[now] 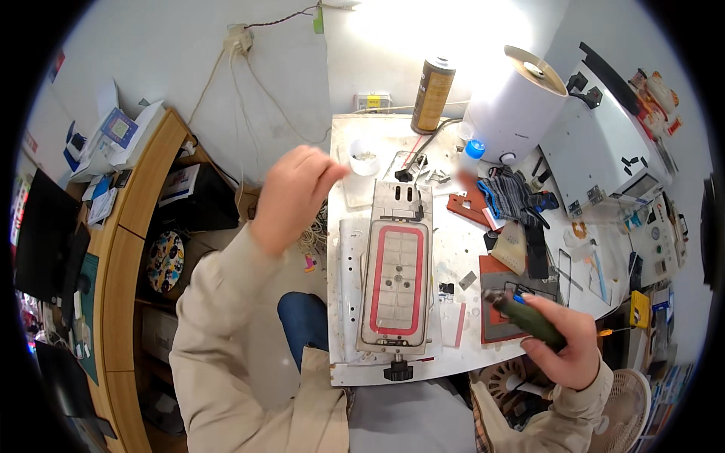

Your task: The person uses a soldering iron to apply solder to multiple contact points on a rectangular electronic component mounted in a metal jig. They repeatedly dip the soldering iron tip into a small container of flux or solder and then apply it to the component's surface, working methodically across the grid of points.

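My left hand [294,195] is raised at the table's left edge, beside a small white cup [364,160] with small bits in it. Its fingers are pressed together; whatever they may pinch is too small or hidden to name. In my right hand [568,341] is a dark green, rounded hand tool [535,320] with a dark tip pointing up and left, above a grey and brown mat [504,330]. Between the hands lies a long metal clamping fixture [399,278] with a red rectangular gasket and a black knob [398,371] at its near end.
Behind the fixture stand a brown and gold spray can [433,96], a white cylindrical appliance [515,106] and a blue-capped bottle [474,149]. Striped gloves [510,198] and a beige scraper [509,248] lie right of it. A white machine [604,136] borders the right side; a wooden shelf [124,264] stands left.
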Demonstrator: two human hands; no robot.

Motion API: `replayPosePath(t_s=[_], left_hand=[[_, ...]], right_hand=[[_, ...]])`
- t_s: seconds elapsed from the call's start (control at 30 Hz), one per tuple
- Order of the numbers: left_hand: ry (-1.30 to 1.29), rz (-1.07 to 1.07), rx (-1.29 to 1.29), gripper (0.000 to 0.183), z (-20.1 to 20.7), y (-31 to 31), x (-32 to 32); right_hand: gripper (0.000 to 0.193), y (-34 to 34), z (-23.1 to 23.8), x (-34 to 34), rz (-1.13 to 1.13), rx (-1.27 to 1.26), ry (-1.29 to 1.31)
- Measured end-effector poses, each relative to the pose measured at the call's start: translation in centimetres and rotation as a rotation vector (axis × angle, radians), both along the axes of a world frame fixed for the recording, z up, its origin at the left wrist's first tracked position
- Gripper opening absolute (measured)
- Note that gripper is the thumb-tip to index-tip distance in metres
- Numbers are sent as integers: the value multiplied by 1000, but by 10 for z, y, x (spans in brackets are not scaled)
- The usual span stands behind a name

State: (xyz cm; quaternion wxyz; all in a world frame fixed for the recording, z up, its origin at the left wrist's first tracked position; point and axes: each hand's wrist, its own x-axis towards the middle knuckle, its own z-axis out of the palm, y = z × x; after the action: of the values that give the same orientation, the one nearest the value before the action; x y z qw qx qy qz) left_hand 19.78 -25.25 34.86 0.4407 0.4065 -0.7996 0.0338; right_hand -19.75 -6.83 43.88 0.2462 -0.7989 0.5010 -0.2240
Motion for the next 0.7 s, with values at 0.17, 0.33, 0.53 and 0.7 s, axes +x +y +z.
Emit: replayPosePath(t_s=[0.17,0.33,0.53,0.7], left_hand=[[-197,89,97,9,-54,-101,-11],[-80,-5,-130,13,-71,-113,-24],[244,-355,129,20,-20,-20,-24],[74,-703,105,57,0,65,-10]], right_hand=[[61,-7,-1,18,89,-115,260],[58,-4,-3,18,147,-204,318],[58,-1,-1,23,163,-208,337],[58,-3,0,31,187,-197,357]])
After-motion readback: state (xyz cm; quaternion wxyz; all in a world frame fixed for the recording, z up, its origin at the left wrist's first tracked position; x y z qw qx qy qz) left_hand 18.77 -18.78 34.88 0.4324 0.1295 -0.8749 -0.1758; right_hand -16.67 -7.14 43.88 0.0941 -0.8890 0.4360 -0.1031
